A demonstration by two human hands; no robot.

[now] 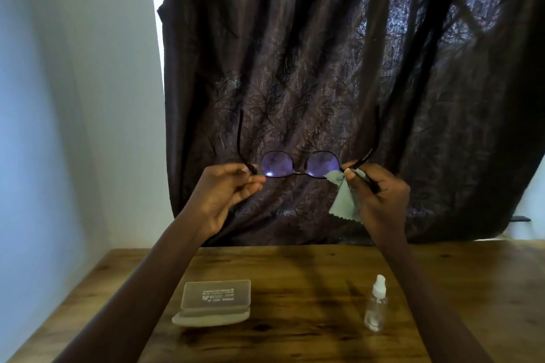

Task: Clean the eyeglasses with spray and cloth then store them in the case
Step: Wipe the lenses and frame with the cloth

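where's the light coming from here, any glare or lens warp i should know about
Head view: backlit, with daylight leaking past the left edge of the curtain and glowing through its weave at upper right; a small white glint sits low on one lens of the eyeglasses; wide-angle distortion slants the table edges, and soft shadows streak its wood.

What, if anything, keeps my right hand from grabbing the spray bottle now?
Probably not freely: the right hand pinches the cleaning cloth and eyeglasses; nothing blocks the spray bottle.
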